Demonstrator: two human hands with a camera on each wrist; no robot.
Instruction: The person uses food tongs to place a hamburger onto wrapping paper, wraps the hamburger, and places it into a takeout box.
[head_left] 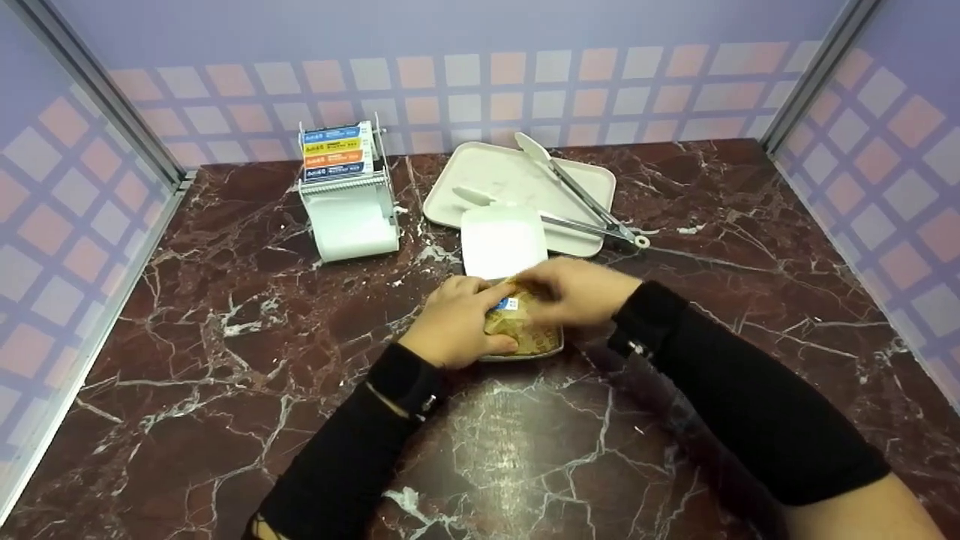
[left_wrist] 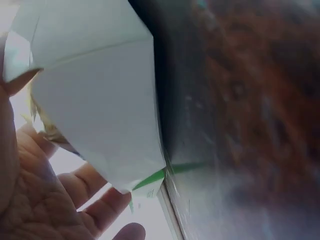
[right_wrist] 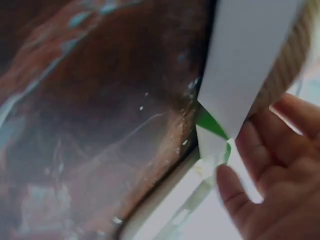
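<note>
A packet (head_left: 529,334) wrapped in printed yellow-brown paper sits in a white carton box (head_left: 504,238), whose lid stands open at the back. On top of the packet is a small blue-and-white sticker (head_left: 510,304). My left hand (head_left: 457,319) holds the packet from the left, thumb on the near side and fingers on the far side. From the right, my right hand (head_left: 581,292) touches the paper with its fingertips, somewhat blurred. The right wrist view shows its fingers (right_wrist: 265,140) loosely extended beside the box wall. The wrapper hides what is inside.
A pale tray (head_left: 480,169) lies behind the box, with metal tongs (head_left: 577,187) across it. At the back left stands a label dispenser (head_left: 349,202) with colored label strips on top and a white roll. Patterned walls enclose the dark marbled table (head_left: 247,420).
</note>
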